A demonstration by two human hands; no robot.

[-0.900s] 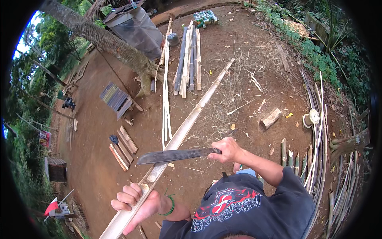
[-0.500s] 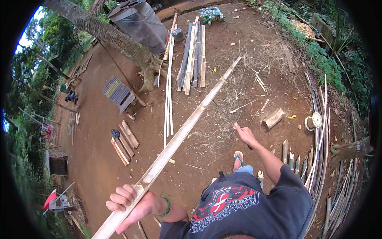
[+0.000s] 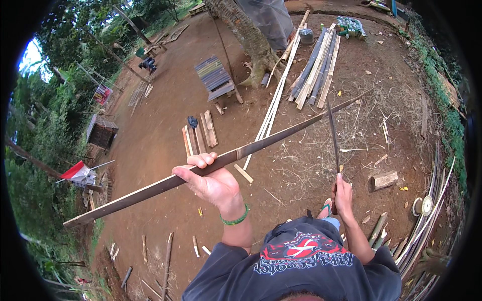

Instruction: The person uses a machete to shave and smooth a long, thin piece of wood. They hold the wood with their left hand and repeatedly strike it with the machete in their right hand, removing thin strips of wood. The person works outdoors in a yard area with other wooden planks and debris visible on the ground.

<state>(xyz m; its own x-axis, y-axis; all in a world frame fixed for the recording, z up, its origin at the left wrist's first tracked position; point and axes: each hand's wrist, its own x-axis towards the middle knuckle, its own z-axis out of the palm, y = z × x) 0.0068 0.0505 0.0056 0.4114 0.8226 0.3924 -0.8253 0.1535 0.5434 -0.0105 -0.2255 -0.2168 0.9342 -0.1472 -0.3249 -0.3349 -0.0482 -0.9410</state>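
Beyond the left hand [image 3: 216, 184] we see brown earth [image 3: 155, 120] (lit by daylight), a slatted stand [image 3: 215, 75] and a tree trunk [image 3: 243, 35]; dense greenery [image 3: 47, 115] rises well to that hand's left.

Brown bare ground [image 3: 150, 150] carries a tree trunk [image 3: 246, 35] near the top, with a grey plastic sheet [image 3: 271, 22] just beside it. Left of the trunk stands a slatted seat [image 3: 215, 75]. Right of it lie a stack of split bamboo [image 3: 316, 67], a dark pot [image 3: 306, 36] and a cluster of bottles [image 3: 351, 26]. Below the seat are short boards [image 3: 211, 129] with a dark bundle [image 3: 192, 122] on them. Farther left are a dark box [image 3: 102, 132] and a red-and-white flag [image 3: 79, 173]. On the right, a short log [image 3: 384, 180] lies near dry shavings [image 3: 314, 173], and a pale spool [image 3: 427, 205] sits by long poles.
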